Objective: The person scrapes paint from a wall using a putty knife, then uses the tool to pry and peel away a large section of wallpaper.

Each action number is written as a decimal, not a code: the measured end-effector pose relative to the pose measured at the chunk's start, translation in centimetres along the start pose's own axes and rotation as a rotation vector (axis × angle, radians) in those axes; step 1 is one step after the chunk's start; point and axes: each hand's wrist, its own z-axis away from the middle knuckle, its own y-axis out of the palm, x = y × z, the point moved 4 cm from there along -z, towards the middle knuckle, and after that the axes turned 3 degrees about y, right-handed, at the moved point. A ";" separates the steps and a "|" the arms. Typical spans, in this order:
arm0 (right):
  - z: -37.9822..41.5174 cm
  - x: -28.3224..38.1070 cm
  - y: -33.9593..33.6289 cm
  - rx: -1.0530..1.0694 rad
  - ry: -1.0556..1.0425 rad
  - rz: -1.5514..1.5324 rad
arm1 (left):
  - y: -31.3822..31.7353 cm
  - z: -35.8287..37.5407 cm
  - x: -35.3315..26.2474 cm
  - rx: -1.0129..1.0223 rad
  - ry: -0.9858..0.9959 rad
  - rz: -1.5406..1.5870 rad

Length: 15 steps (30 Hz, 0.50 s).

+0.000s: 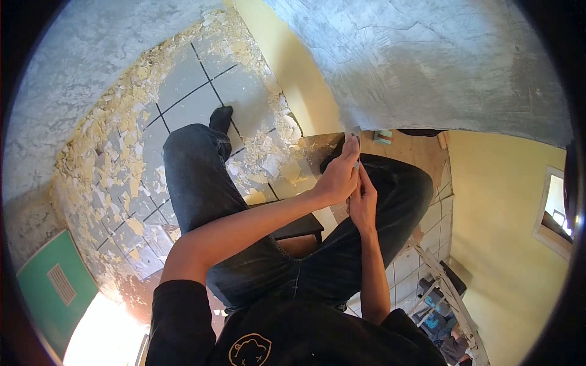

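My left hand (339,178) and my right hand (364,207) are together in front of my knees, closed around a slim scraper (353,131). Its pale blade end shows above my fingertips, against the lower edge of a grey, patchy wall (427,67). Most of the tool, including its handle, is hidden by my fingers. The left fingers lie along it towards the blade, while the right hand grips lower down. Beside the blade, the wall's yellow side face (299,73) meets the grey surface.
Peeled paint flakes (125,177) litter the tiled floor (195,110). A small box (383,137) lies beyond my hands. A dark stool (299,227) is between my legs. A ladder (448,293) and another person (455,346) are at lower right; a green panel (55,293) stands left.
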 end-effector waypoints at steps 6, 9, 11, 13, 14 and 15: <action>-0.5 -0.6 0.1 -0.029 -0.092 0.055 | 0.0 -0.1 0.1 -0.026 0.002 0.003; -0.2 0.1 0.2 -0.017 -0.031 0.037 | -0.1 -0.1 0.2 -0.023 0.015 0.003; -0.2 0.1 0.3 -0.051 -0.100 0.075 | 0.0 -0.2 0.2 -0.020 0.016 -0.004; 0.1 0.7 0.6 -0.086 -0.167 0.112 | -0.1 -0.2 0.1 -0.006 0.005 0.030; 0.3 1.0 0.7 -0.114 -0.159 0.137 | -0.2 -0.2 0.2 0.007 -0.004 0.063; 0.4 1.4 0.9 -0.141 -0.152 0.161 | -0.3 -0.2 0.4 0.005 -0.006 0.062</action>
